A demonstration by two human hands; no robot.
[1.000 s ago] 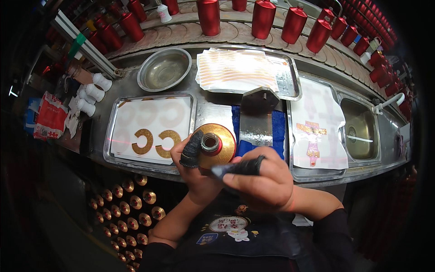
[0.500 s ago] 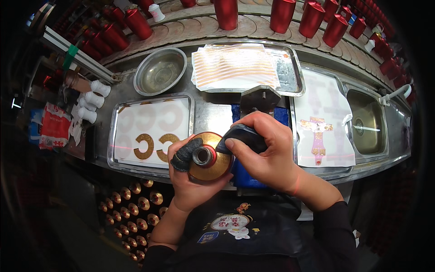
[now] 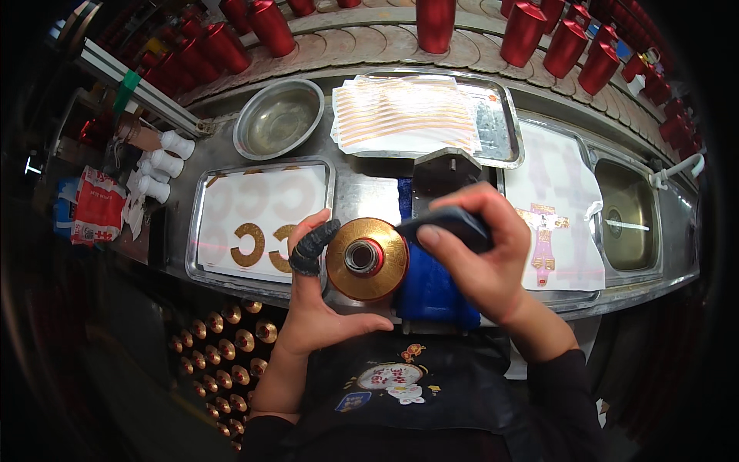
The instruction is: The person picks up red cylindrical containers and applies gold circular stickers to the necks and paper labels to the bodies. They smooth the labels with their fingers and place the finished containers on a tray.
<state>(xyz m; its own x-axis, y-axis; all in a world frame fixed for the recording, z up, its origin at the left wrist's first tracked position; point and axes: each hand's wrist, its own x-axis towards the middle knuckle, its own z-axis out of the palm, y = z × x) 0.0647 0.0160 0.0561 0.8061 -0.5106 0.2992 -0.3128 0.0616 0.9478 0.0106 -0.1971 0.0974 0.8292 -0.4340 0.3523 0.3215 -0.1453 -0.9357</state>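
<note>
A bottle (image 3: pixel 387 281) with a gold ring-shaped covering on its shoulder and a red-edged open neck faces up in front of me. My left hand (image 3: pixel 312 308) is beside it, thumb and fingers spread apart around its left and near sides; a black finger cot (image 3: pixel 315 242) covers one finger. Whether that hand touches the bottle I cannot tell. My right hand (image 3: pixel 493 258), slightly blurred, pinches a dark flat flexible scraper (image 3: pixel 454 229), its tip at the right edge of the gold shoulder. The bottle's body is hidden below.
Gold C-shaped decals (image 3: pixel 248 245) lie on a tray to the left. Striped sheets (image 3: pixel 408 115) lie on a tray behind, beside a metal bowl (image 3: pixel 279 119). A dark metal bracket (image 3: pixel 446 171) stands over blue cloth (image 3: pixel 435 296). Red bottles (image 3: pixel 435 27) line a conveyor; a sink (image 3: pixel 627 215) is right.
My left hand has loosened, its fingers and thumb spreading from the bottle. My right hand has moved right with the scraper, off the shoulder's middle. The conveyor bottles have shifted right.
</note>
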